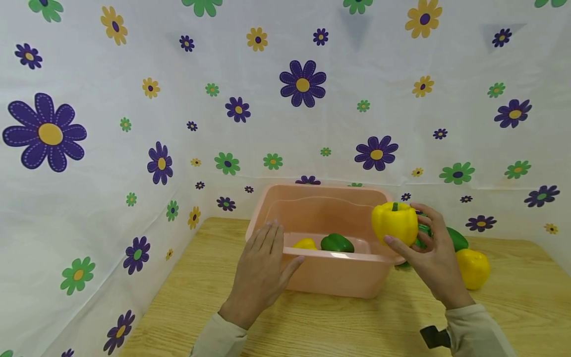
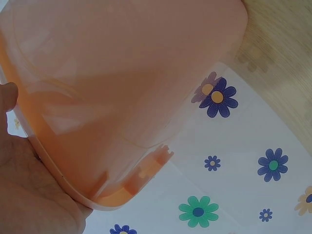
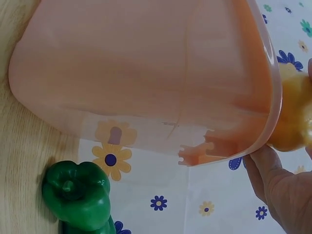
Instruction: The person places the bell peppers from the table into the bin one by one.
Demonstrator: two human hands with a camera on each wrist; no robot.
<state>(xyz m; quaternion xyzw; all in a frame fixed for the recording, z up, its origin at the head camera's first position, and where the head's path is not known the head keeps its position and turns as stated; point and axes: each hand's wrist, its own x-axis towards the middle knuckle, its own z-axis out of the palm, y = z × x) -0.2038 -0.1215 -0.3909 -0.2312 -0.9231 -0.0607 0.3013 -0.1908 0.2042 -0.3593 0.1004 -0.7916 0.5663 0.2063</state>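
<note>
My right hand (image 1: 434,260) grips a yellow bell pepper (image 1: 394,223) above the right end of a pink plastic basin (image 1: 334,275). In the right wrist view this pepper (image 3: 292,112) shows beside the basin's rim, cut off by the frame edge. Flat with straight fingers, my left hand (image 1: 260,272) rests at the basin's front left rim; the left wrist view shows its palm against the rim (image 2: 53,170). Inside the basin lie a green bell pepper (image 1: 337,243) and a yellow pepper (image 1: 305,243), both partly hidden by the front wall.
Right of the basin, another yellow bell pepper (image 1: 473,268) stands on the wooden table (image 1: 343,327). Green peppers (image 1: 457,240) lie behind my right hand, partly covered; one (image 3: 78,195) shows whole in the right wrist view. A flowered white sheet (image 1: 276,119) rises behind the table.
</note>
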